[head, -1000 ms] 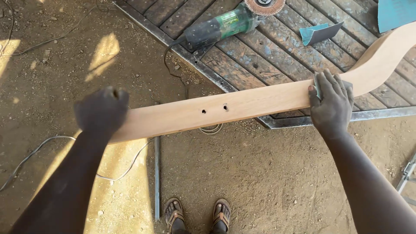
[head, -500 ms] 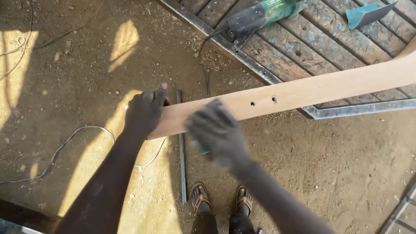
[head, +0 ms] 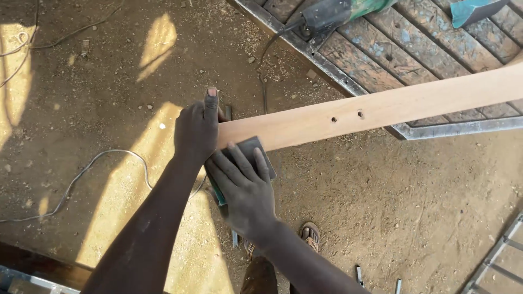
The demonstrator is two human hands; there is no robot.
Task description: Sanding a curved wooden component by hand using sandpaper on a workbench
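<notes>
Head view: the right hand (head: 245,188) presses a dark sanding pad (head: 251,155) flat on the near end of the long wooden board (head: 381,106). The left hand (head: 196,130) is curled around that end. Farther away, the board lies over a wood-and-metal pallet (head: 414,54) where a green grinder (head: 338,12) rests.

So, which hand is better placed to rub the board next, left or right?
Probably the right hand. It lies flat on the dark sanding pad, pressed against the near edge of the board. The left hand grips the board's end, so it seems needed to steady it.
</notes>
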